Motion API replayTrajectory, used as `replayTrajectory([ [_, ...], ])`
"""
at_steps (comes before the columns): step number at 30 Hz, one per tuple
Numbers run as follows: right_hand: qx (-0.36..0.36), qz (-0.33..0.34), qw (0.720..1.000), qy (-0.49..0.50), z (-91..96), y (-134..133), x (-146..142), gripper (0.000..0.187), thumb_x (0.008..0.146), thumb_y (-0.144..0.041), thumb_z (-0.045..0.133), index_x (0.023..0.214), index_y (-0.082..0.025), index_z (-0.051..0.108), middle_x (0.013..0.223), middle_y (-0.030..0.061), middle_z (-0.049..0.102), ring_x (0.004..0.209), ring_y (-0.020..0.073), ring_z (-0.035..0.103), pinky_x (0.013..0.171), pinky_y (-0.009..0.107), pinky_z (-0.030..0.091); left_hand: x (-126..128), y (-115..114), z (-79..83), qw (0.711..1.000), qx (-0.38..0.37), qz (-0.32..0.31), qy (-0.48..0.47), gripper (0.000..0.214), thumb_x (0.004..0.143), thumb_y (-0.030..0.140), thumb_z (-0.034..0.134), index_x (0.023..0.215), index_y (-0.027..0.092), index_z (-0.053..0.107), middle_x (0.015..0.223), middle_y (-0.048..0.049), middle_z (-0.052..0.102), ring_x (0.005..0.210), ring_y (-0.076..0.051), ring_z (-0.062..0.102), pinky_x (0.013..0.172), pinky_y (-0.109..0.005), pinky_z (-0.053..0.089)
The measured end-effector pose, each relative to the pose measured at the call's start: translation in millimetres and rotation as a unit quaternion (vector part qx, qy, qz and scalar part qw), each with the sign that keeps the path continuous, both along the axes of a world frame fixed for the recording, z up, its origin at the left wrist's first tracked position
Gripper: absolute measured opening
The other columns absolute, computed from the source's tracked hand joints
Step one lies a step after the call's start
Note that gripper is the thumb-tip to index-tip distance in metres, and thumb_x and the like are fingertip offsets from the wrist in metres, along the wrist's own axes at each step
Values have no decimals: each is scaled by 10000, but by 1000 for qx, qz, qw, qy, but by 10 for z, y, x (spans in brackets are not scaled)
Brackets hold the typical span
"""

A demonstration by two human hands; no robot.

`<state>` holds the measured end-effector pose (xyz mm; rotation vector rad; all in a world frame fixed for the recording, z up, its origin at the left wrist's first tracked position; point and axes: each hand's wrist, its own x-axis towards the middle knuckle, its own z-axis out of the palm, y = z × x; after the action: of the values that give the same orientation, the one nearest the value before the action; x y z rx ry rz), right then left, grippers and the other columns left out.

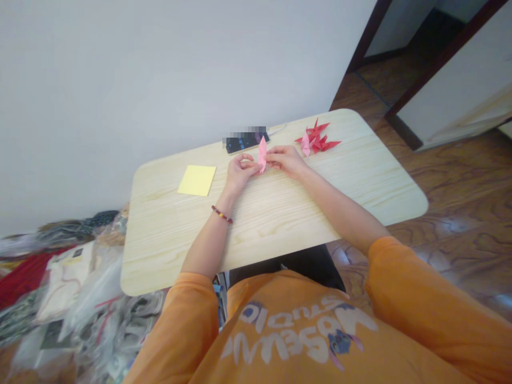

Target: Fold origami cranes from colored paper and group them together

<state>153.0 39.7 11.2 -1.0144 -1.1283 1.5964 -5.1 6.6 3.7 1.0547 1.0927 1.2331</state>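
A pink folded paper piece (262, 153) stands upright between my two hands over the far part of the light wooden table (280, 213). My left hand (240, 172) pinches its lower left side with curled fingers. My right hand (286, 160) pinches its right side. A red bead bracelet (222, 214) circles my left wrist.
A yellow square paper stack (197, 180) lies left of my hands. A black phone (246, 141) with a cable sits at the table's far edge. Several red and pink folded paper figures (317, 140) lie at the far right. Bags and clutter (60, 298) crowd the floor at left.
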Motion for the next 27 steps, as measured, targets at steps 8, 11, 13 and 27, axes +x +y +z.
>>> replayTrajectory([
  [8, 24, 43, 998, -24, -56, 27, 32, 221, 600, -237, 794, 582, -115, 611, 464, -40, 493, 424, 28, 369, 373, 174, 206, -23, 18, -35, 998, 26, -24, 47, 373, 534, 225, 811, 757, 172, 516, 625, 7, 671, 561, -128, 648, 590, -244, 531],
  [11, 42, 27, 998, -32, -23, 17, 19, 260, 579, -241, 812, 548, -125, 582, 445, -56, 461, 413, 20, 328, 385, 181, 201, -3, 7, -34, 996, 54, -21, 72, 355, 554, 250, 809, 803, 165, 571, 635, 4, 669, 564, -114, 638, 592, -229, 518],
  [13, 52, 16, 998, -36, 13, -1, 8, 278, 570, -259, 820, 539, -129, 577, 439, -59, 455, 413, 21, 321, 389, 187, 203, 13, -8, -14, 993, 71, -15, 91, 349, 585, 289, 800, 857, 162, 621, 640, -1, 671, 551, -102, 616, 563, -214, 494],
  [27, 42, 32, 999, -12, 19, -8, 12, 298, 584, -319, 833, 618, -125, 610, 498, -47, 482, 432, 20, 341, 366, 174, 215, -31, 4, 11, 957, 165, 94, 218, 215, 607, 382, 800, 663, 191, 717, 598, -1, 591, 563, -96, 497, 543, -227, 390],
])
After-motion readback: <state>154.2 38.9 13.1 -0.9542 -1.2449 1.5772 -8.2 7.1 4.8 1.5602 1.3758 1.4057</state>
